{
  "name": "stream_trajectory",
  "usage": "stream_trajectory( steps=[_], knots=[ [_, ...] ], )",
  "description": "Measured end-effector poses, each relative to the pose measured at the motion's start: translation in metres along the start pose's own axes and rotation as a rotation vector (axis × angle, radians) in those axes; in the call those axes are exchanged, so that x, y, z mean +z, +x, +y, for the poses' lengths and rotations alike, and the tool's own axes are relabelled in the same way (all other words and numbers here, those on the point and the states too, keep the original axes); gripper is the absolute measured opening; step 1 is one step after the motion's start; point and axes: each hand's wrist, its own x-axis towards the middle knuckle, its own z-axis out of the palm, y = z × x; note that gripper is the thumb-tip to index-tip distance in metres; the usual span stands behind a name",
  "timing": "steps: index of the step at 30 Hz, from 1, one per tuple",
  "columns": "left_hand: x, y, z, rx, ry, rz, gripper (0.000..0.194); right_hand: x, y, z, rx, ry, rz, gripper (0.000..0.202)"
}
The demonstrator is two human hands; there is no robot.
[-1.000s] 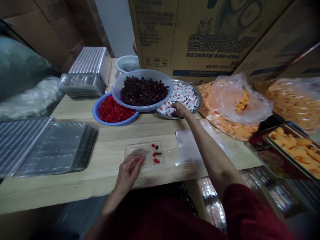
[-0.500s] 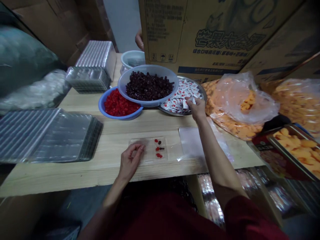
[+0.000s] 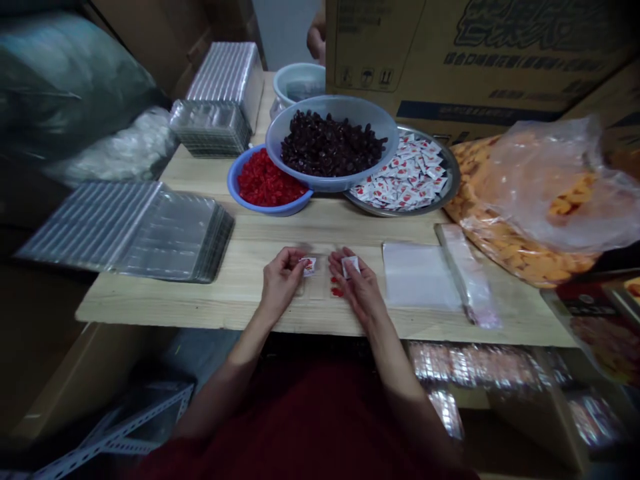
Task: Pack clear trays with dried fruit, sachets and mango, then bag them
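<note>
Between thumb and fingers, my left hand (image 3: 281, 281) pinches a small white-and-red sachet (image 3: 309, 267). My right hand (image 3: 361, 285) holds another small white sachet (image 3: 351, 267) under its thumb. Both hands are over a shallow clear plastic tray (image 3: 316, 288) on the wooden table. Red candies (image 3: 337, 288) show in the tray's right part, partly hidden by my right hand. Beyond the hands stand a blue bowl of red candies (image 3: 270, 179), a larger pale bowl of dark candies (image 3: 333, 150) and a metal tray of sachets (image 3: 407, 175).
Stacked clear trays (image 3: 165, 233) lie at the left, with more stacks (image 3: 225, 87) behind. White sheets (image 3: 420, 277) and plastic sleeves (image 3: 463, 270) lie at right, near a bag of orange pieces (image 3: 530, 213). Behind a cardboard box (image 3: 450, 73) shows another person's hand (image 3: 317, 39).
My right hand has come back from the sachet tray to the clear tray, bringing sachets. My left hand now holds one sachet. The head view has shifted.
</note>
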Motion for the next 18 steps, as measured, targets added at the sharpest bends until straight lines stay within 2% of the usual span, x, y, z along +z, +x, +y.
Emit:
stream_trajectory(
  steps=[5,9,11,12,15,16,18],
  knots=[
    [0.013,0.006,-0.014,0.195,0.386,-0.071,0.009,-0.018,-0.023,-0.011,0.075,0.021,-0.09,0.054],
    [0.018,0.002,-0.013,0.265,0.564,-0.004,0.018,-0.016,-0.043,0.0,0.118,0.007,-0.079,0.059],
    [0.014,-0.008,-0.005,0.249,0.498,0.001,0.022,-0.012,-0.048,0.007,0.12,-0.019,-0.067,0.058],
    [0.011,-0.013,0.001,0.222,0.413,-0.043,0.023,-0.01,-0.049,0.01,0.111,-0.043,-0.068,0.058],
    [0.004,-0.029,0.013,0.048,0.075,-0.279,0.027,-0.002,-0.051,0.019,0.057,-0.142,-0.097,0.056],
    [0.002,-0.032,0.014,-0.014,0.001,-0.326,0.027,0.0,-0.051,0.022,0.038,-0.181,-0.111,0.053],
    [-0.002,-0.034,0.013,-0.074,-0.028,-0.306,0.025,0.002,-0.051,0.026,0.007,-0.274,-0.143,0.049]
  ],
)
